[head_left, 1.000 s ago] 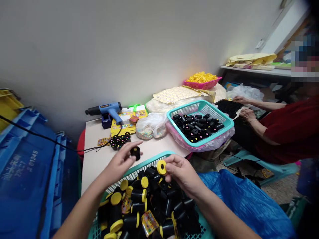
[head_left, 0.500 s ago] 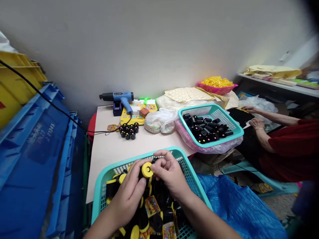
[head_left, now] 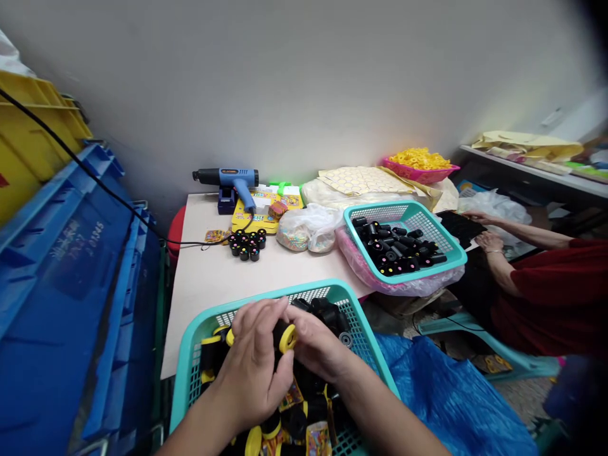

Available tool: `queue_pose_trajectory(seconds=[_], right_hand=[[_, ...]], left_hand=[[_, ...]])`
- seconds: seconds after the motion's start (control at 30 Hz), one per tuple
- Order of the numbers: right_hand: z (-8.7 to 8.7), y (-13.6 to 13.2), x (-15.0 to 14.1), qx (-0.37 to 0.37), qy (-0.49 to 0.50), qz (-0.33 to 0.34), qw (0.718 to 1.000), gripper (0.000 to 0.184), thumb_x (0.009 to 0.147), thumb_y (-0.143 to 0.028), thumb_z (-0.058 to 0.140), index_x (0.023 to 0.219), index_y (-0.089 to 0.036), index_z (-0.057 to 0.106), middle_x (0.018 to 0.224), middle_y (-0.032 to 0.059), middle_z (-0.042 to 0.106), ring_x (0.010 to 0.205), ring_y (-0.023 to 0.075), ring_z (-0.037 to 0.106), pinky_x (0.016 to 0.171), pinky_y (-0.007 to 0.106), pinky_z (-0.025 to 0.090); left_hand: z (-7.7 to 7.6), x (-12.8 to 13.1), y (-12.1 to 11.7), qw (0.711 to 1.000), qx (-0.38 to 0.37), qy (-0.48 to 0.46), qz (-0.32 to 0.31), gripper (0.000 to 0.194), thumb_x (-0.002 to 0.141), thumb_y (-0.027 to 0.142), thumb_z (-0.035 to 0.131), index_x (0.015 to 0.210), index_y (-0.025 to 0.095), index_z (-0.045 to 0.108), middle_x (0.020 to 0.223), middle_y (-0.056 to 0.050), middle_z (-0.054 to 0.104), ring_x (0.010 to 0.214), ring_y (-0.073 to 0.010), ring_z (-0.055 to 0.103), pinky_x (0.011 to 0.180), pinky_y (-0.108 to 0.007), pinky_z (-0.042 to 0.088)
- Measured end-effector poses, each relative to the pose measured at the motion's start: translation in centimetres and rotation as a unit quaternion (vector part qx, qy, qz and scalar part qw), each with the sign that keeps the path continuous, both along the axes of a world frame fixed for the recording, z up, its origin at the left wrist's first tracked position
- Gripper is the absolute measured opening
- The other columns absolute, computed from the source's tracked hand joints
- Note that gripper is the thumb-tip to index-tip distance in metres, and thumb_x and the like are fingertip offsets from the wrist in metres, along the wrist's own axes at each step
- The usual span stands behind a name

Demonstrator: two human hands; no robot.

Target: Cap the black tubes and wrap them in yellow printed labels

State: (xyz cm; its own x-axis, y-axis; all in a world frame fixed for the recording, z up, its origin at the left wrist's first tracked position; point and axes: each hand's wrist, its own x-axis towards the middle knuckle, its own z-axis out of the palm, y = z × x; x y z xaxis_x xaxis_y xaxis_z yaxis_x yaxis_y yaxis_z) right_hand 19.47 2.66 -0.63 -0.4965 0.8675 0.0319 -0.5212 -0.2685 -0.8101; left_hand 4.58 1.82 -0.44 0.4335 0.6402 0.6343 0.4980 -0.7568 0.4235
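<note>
A black cylinder with a yellow ring-shaped end (head_left: pixel 287 339) is held over the near turquoise basket (head_left: pixel 339 288). My left hand (head_left: pixel 249 364) wraps round it, with the yellow end facing right, towards me. From the other side my right hand (head_left: pixel 320 348) closes on the same piece, its fingertips partly hidden behind the left hand. Beneath both hands, the basket holds many black cylinders with yellow ends (head_left: pixel 209 354), plain black parts (head_left: pixel 327 316) and small colourful printed packets (head_left: pixel 318 437).
A blue heat gun (head_left: pixel 232 180) lies at the table's back left, near a cluster of black pieces with coloured dots (head_left: pixel 247 244). Beyond are clear bags of beads (head_left: pixel 308 231) and another turquoise basket (head_left: pixel 460 256). Blue crates (head_left: pixel 52 304) stand left; a co-worker in red sleeves (head_left: pixel 546 272) sits right.
My left fingers have closed further over the cylinder, and its yellow end has turned to the right. My right fingers have come down from above it to its far side. The view shifted slightly.
</note>
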Motion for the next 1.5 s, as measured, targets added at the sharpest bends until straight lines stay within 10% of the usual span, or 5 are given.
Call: queue_pose_trajectory(seconds=[0.53, 0.8, 1.03, 1.3, 1.5], right_hand=[[-1.1, 0.4, 1.7, -0.013, 0.042, 0.143, 0.989, 0.070, 0.050, -0.061, 0.081, 0.100, -0.015, 0.062, 0.095, 0.0065, 0.057, 0.084, 0.0181, 0.054, 0.079, 0.029, 0.041], [-0.4, 0.1, 0.4, 0.170, -0.160, -0.031, 0.972, 0.059, 0.070, -0.068, 0.062, 0.094, -0.015, 0.065, 0.091, 0.0043, 0.060, 0.087, 0.0201, 0.054, 0.081, 0.032, 0.042], [3.4, -0.9, 6.9, 0.217, -0.408, -0.025, 0.886, 0.050, 0.089, -0.059, 0.043, 0.116, -0.020, 0.060, 0.102, 0.0056, 0.064, 0.092, 0.0187, 0.058, 0.079, 0.031, 0.045], [-2.3, -5.9, 7.5, 0.200, -0.782, 0.116, 0.579, 0.020, 0.086, -0.025, 0.053, 0.087, -0.018, 0.072, 0.087, 0.0082, 0.071, 0.083, 0.0219, 0.065, 0.070, 0.028, 0.043], [-4.4, -6.3, 6.6, 0.209, -0.769, 0.113, 0.594, 0.022, 0.087, -0.022, 0.048, 0.087, -0.020, 0.069, 0.088, 0.0067, 0.069, 0.084, 0.0203, 0.064, 0.071, 0.027, 0.042]], left_hand=[[-0.1, -0.9, 0.5, 0.978, 0.015, -0.117, -0.172, 0.072, 0.082, 0.013, 0.048, 0.145, 0.020, 0.013, 0.111, -0.010, 0.055, 0.110, -0.0270, 0.045, 0.095, -0.050, 0.036], [-0.6, -0.2, 0.3, 0.993, 0.047, -0.048, -0.098, 0.062, 0.082, 0.011, 0.052, 0.138, 0.021, 0.029, 0.110, -0.010, 0.054, 0.108, -0.0249, 0.048, 0.095, -0.044, 0.041], [-0.1, -2.6, 0.4, 0.972, -0.186, -0.127, -0.067, 0.048, 0.087, 0.021, 0.039, 0.134, 0.025, 0.037, 0.094, -0.005, 0.057, 0.086, -0.0212, 0.057, 0.077, -0.036, 0.048], [0.8, -2.4, 2.5, 0.970, -0.199, 0.109, -0.090, 0.043, 0.083, 0.019, 0.045, 0.123, 0.027, 0.056, 0.109, -0.004, 0.066, 0.103, -0.0243, 0.057, 0.089, -0.039, 0.046], [1.2, -3.0, 9.5, 0.961, -0.196, 0.194, -0.037, 0.030, 0.090, 0.033, 0.041, 0.106, 0.020, 0.062, 0.107, -0.009, 0.066, 0.103, -0.0247, 0.057, 0.092, -0.040, 0.044]])
